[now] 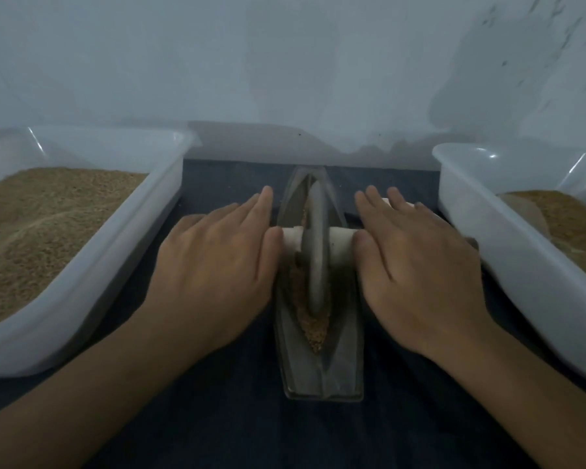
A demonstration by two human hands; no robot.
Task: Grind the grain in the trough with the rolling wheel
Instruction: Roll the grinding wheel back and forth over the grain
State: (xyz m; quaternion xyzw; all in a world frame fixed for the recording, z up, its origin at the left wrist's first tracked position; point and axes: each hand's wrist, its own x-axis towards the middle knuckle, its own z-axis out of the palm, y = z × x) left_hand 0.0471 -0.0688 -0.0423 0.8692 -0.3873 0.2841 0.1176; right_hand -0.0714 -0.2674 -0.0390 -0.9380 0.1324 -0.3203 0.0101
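Observation:
A grey boat-shaped trough point(322, 363) lies lengthwise on the dark cloth, with brown grain point(315, 330) along its groove. The grey rolling wheel point(315, 245) stands upright in the groove near the middle, on a pale axle point(340, 242) that sticks out to both sides. My left hand point(214, 262) lies flat with straight fingers on the left end of the axle. My right hand point(416, 262) lies flat on the right end, whose tip shows beyond the fingers. Both palms hide most of the axle.
A white plastic tub point(170, 184) of fine brown grain stands at the left. Another white tub point(460, 198) with brown grain stands at the right. A pale wall rises right behind the trough. Dark cloth point(251, 428) covers the table in front.

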